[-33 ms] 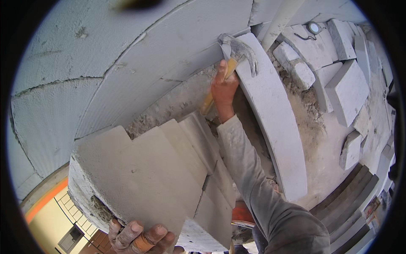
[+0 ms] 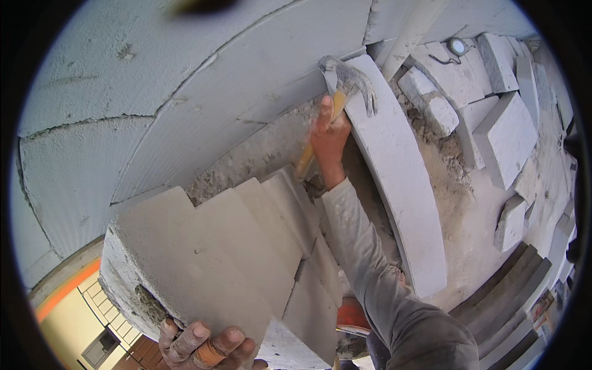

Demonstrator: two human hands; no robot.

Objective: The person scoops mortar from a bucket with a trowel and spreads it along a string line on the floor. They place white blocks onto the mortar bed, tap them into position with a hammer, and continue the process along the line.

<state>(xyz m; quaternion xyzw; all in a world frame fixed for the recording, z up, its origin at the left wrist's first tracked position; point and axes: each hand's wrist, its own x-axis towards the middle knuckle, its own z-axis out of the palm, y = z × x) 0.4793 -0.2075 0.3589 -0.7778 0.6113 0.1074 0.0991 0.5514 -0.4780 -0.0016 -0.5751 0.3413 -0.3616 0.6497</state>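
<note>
My right hand (image 2: 330,137) is closed round the wooden handle of a claw hammer (image 2: 351,83). The hammer's metal head lies against the upper end of a long, curved pale slab (image 2: 401,166). At the lower left, my left hand (image 2: 206,348) hooks its fingers over the near edge of a large light grey block (image 2: 203,259); an orange band wraps one finger. The thumb and palm are mostly hidden. This block has a stepped upper edge and sits beside other blocks, left of my right forearm.
A wall of large grey blocks (image 2: 203,92) rises along the upper left. Loose cut blocks (image 2: 505,135) and a round tape-like device (image 2: 456,46) lie at right. A pale pole (image 2: 410,40) stands at the top. An orange container (image 2: 353,314) is partly visible below my forearm.
The whole view has shifted slightly, so most things sit a little lower. Both hands keep their grips, and the hammer head stays at the slab's upper end.
</note>
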